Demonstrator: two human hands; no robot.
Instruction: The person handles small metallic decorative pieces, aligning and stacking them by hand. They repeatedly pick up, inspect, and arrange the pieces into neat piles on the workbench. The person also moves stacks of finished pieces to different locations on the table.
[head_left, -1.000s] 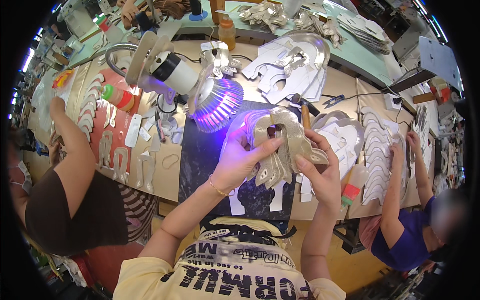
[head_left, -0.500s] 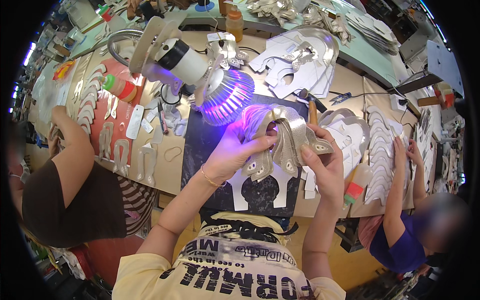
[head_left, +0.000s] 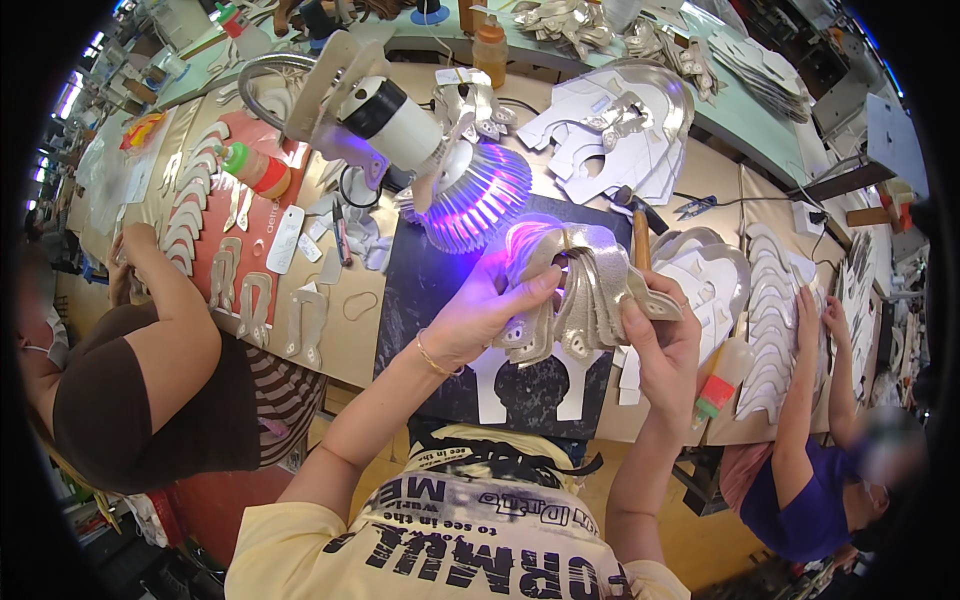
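A bundle of shiny pale-gold leather cut pieces (head_left: 588, 295), shaped like shoe-upper parts, is held up in both my hands. My left hand (head_left: 485, 315) grips its left side, with the thumb across the front and the fingers partly hidden behind. On the other side, my right hand (head_left: 660, 345) pinches the end of a piece between thumb and fingers. Several layers hang fanned out between the hands. Beneath them lies a dark speckled board (head_left: 412, 290) with a white curved piece (head_left: 489, 390) on it. A lamp (head_left: 470, 200) throws purple light onto the bundle's upper left.
A hammer (head_left: 641, 240) lies beyond the board, and a red-and-green-ended bottle (head_left: 723, 378) lies at its right. White cut pieces (head_left: 605, 130) are piled at the back. Co-workers sit on both sides, one with hands (head_left: 822, 320) by a row of overlapping pieces (head_left: 775, 330).
My hands keep hold of the bundle, whose hanging ends have turned and bunched closer together. The whole view has shifted slightly, so the scene sits a little farther right and lower.
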